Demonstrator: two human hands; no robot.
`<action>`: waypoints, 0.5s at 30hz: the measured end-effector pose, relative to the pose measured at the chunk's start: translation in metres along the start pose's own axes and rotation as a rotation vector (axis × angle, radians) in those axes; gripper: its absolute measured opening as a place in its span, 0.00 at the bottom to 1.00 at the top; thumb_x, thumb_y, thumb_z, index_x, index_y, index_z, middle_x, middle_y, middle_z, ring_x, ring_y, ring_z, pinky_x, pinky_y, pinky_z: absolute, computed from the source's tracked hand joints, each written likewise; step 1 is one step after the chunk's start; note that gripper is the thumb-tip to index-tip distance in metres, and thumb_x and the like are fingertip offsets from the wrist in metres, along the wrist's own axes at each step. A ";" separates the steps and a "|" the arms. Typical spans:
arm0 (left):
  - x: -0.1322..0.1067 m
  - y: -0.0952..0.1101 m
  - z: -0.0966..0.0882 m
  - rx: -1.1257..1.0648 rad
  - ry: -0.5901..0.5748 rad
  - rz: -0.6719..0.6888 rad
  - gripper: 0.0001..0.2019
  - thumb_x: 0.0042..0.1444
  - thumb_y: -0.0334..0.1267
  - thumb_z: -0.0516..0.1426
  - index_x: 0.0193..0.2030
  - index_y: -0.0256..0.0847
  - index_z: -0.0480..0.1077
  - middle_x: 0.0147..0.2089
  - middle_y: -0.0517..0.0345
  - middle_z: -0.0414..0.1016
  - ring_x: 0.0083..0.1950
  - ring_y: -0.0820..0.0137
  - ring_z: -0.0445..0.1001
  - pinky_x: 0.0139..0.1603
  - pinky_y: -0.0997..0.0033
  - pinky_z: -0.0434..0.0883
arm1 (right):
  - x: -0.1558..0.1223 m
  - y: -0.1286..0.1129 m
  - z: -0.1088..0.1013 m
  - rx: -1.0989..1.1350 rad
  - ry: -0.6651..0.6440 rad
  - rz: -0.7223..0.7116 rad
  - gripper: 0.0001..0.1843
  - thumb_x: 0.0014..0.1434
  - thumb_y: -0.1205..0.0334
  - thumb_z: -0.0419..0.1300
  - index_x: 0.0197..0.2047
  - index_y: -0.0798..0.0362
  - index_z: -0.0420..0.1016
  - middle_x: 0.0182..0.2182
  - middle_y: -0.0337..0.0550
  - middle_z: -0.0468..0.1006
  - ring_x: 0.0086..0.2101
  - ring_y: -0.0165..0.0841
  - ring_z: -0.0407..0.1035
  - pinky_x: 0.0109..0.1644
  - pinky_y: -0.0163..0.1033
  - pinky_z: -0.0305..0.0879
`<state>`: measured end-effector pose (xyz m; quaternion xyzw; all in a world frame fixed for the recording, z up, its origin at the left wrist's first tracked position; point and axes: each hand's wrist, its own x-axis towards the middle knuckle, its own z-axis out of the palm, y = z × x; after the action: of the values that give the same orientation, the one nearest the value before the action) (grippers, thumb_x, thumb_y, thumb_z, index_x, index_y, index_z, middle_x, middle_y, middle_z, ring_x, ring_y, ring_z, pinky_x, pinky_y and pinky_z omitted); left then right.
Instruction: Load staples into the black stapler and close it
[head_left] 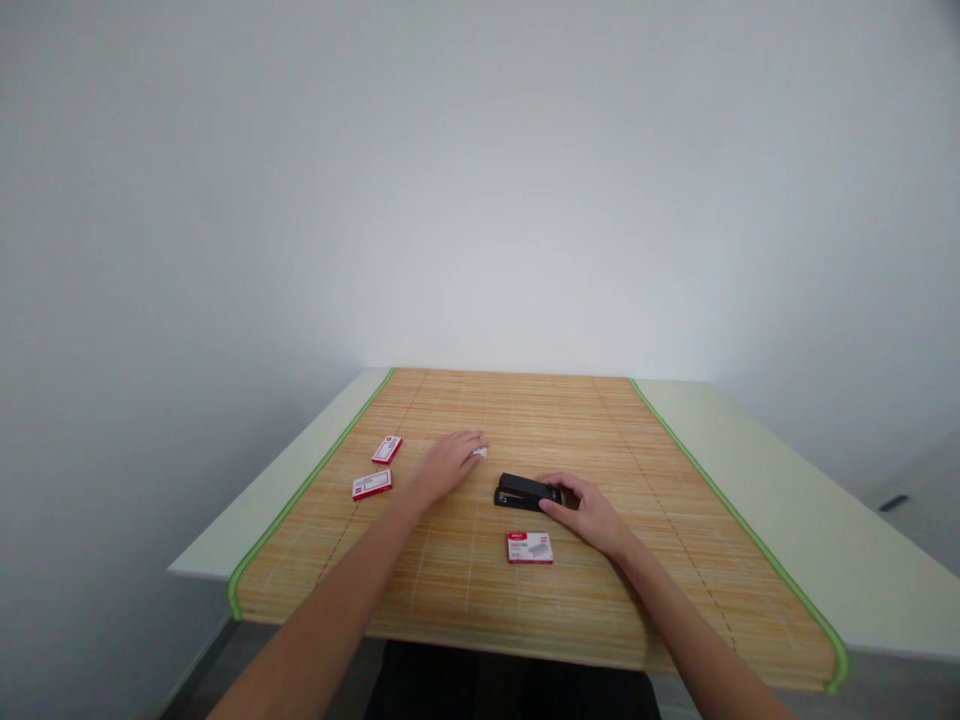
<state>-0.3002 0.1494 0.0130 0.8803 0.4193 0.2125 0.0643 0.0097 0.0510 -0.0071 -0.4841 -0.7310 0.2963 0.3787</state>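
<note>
A black stapler (517, 490) lies on the mat, its rear end toward the right. My right hand (589, 513) is closed around that right end, thumb on the near side and fingers on the far side. Farther left, my left hand (450, 463) has its fingers curled over a small white box (481, 453), of which only a bit shows by the fingertips; the rest is hidden. A red and white staple box (529, 547) lies flat just in front of the stapler, touched by neither hand.
Two more red and white boxes, one farther back (387, 450) and one nearer (372, 485), lie at the left. Beneath everything is a bamboo mat (555, 420) with green edging, on a white table (750, 460) that meets a pale wall (510, 200).
</note>
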 end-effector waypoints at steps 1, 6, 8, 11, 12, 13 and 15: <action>-0.006 -0.010 -0.005 0.014 0.016 -0.045 0.19 0.71 0.44 0.49 0.62 0.48 0.71 0.70 0.54 0.68 0.70 0.63 0.64 0.72 0.56 0.57 | 0.000 0.000 0.000 0.002 -0.003 -0.002 0.20 0.59 0.48 0.66 0.53 0.44 0.80 0.50 0.44 0.83 0.49 0.46 0.75 0.57 0.54 0.69; -0.038 -0.050 -0.036 0.083 0.092 -0.248 0.16 0.70 0.41 0.49 0.60 0.50 0.70 0.69 0.53 0.69 0.71 0.55 0.62 0.73 0.36 0.44 | 0.000 0.003 0.000 -0.011 -0.004 -0.005 0.21 0.60 0.47 0.65 0.53 0.45 0.79 0.50 0.45 0.82 0.49 0.46 0.75 0.57 0.54 0.70; -0.044 -0.057 -0.045 0.094 0.111 -0.294 0.15 0.69 0.41 0.51 0.59 0.50 0.70 0.68 0.53 0.70 0.71 0.54 0.63 0.73 0.32 0.41 | 0.000 0.004 0.001 -0.013 -0.005 -0.008 0.21 0.59 0.47 0.65 0.54 0.45 0.79 0.50 0.45 0.82 0.50 0.46 0.75 0.58 0.55 0.69; -0.044 -0.045 -0.054 0.089 0.145 -0.318 0.15 0.68 0.41 0.52 0.59 0.49 0.70 0.68 0.51 0.69 0.72 0.52 0.61 0.72 0.31 0.43 | 0.000 0.005 0.001 -0.009 -0.002 -0.014 0.20 0.60 0.48 0.65 0.54 0.44 0.79 0.51 0.45 0.82 0.50 0.46 0.75 0.58 0.54 0.69; -0.043 -0.033 -0.055 0.086 0.159 -0.314 0.16 0.69 0.41 0.52 0.61 0.48 0.69 0.68 0.51 0.69 0.72 0.52 0.61 0.72 0.33 0.46 | 0.000 0.004 0.002 -0.007 -0.002 -0.012 0.20 0.60 0.48 0.65 0.54 0.44 0.79 0.51 0.44 0.82 0.50 0.46 0.75 0.57 0.54 0.70; -0.042 -0.018 -0.056 0.072 0.178 -0.300 0.17 0.69 0.42 0.52 0.62 0.48 0.68 0.68 0.50 0.68 0.71 0.54 0.62 0.72 0.36 0.50 | 0.000 0.004 0.002 -0.004 -0.001 -0.009 0.20 0.60 0.48 0.65 0.53 0.44 0.79 0.50 0.44 0.82 0.49 0.46 0.75 0.56 0.53 0.70; -0.044 0.024 -0.056 0.024 0.204 -0.234 0.18 0.71 0.44 0.50 0.64 0.48 0.67 0.65 0.51 0.72 0.66 0.60 0.68 0.70 0.50 0.61 | 0.000 0.004 0.002 0.000 -0.002 -0.001 0.20 0.60 0.48 0.65 0.53 0.44 0.79 0.49 0.44 0.83 0.47 0.45 0.76 0.54 0.52 0.72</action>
<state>-0.3317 0.0972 0.0561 0.8000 0.5257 0.2869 0.0352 0.0098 0.0522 -0.0109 -0.4834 -0.7318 0.2964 0.3781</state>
